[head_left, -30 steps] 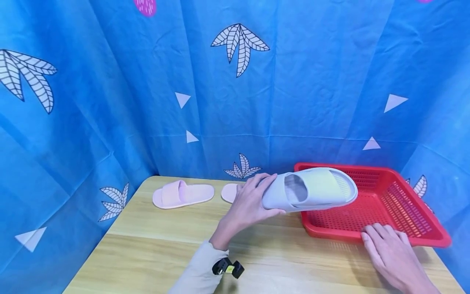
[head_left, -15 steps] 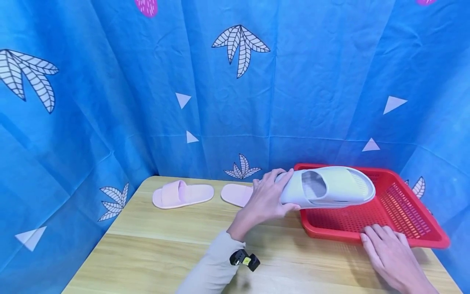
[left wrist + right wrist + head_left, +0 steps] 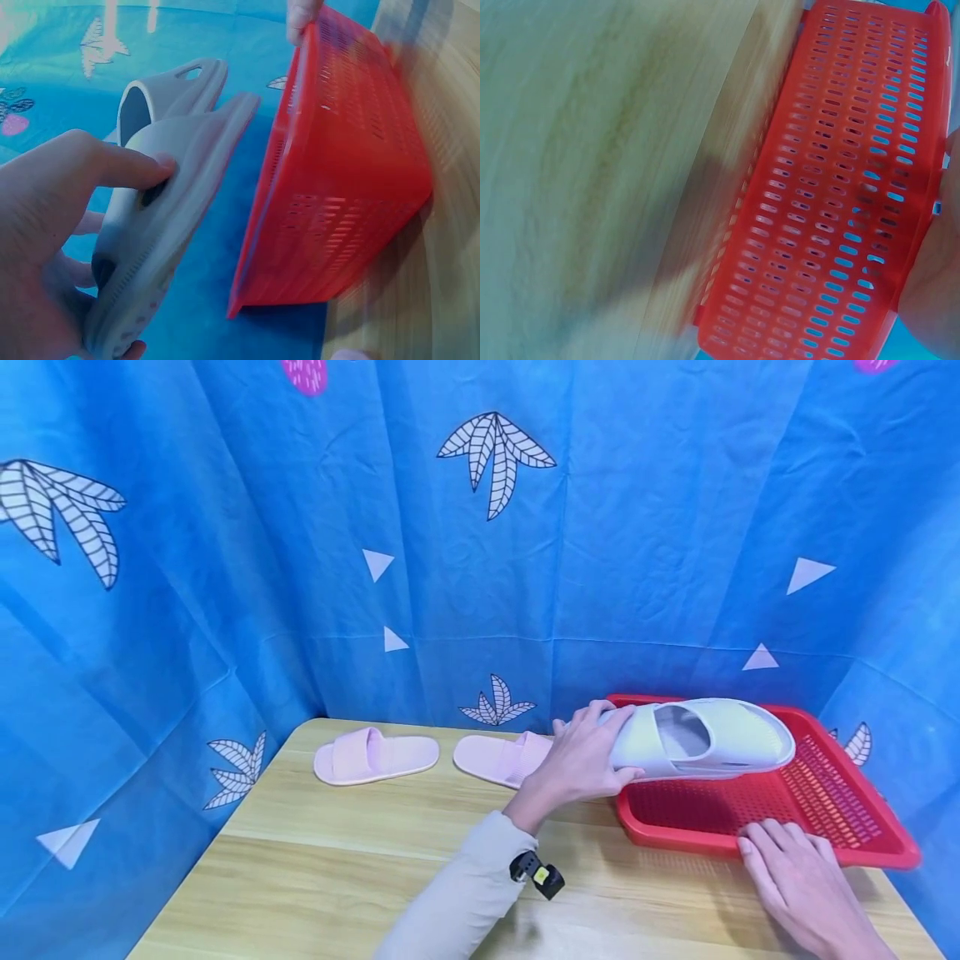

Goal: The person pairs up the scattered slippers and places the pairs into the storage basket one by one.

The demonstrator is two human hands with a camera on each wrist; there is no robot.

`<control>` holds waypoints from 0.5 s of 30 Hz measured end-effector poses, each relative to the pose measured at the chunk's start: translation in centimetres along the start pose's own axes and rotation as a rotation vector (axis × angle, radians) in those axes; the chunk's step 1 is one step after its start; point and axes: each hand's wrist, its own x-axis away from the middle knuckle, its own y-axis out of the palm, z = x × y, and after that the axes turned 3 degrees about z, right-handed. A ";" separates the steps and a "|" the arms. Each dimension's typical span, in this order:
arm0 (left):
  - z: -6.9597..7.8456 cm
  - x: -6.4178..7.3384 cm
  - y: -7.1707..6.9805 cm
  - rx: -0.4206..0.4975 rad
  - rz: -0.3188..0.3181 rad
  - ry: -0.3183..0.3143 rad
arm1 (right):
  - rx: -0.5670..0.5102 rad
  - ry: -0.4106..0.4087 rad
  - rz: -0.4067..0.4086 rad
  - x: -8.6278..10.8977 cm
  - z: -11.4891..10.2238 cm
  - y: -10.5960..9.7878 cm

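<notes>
My left hand (image 3: 576,762) grips a light grey slipper (image 3: 738,735) by one end, holding it up over the red basket (image 3: 671,838). In the left wrist view the slipper (image 3: 161,217) is tilted, with the thumb pressed on its upper and the other fingers behind. The basket's perforated side (image 3: 330,217) stands a little apart from it there. My right hand (image 3: 802,881) hooks its fingers over the basket's near rim. The right wrist view has that hand (image 3: 934,277) partly cut off at the edge, beside the slotted wall (image 3: 825,187).
Two pink slippers lie along the back of the wooden table (image 3: 322,877): one on the left (image 3: 375,756), another (image 3: 491,758) partly behind my left hand. A blue patterned curtain (image 3: 637,527) hangs behind and on both sides.
My left hand has moved right with the grey slipper, farther over the basket. More of the second pink slipper now shows. My right hand stays on the rim.
</notes>
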 end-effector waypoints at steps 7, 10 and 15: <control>1.1 -1.3 1.4 -0.012 -0.046 -0.011 | -0.003 0.011 -0.019 0.1 0.0 0.0; 1.3 -1.6 1.9 -0.027 -0.042 0.000 | 0.004 0.015 -0.020 0.1 -0.1 -0.1; 1.8 -2.2 2.5 -0.040 -0.047 0.008 | 0.004 0.016 -0.017 0.0 -0.1 -0.1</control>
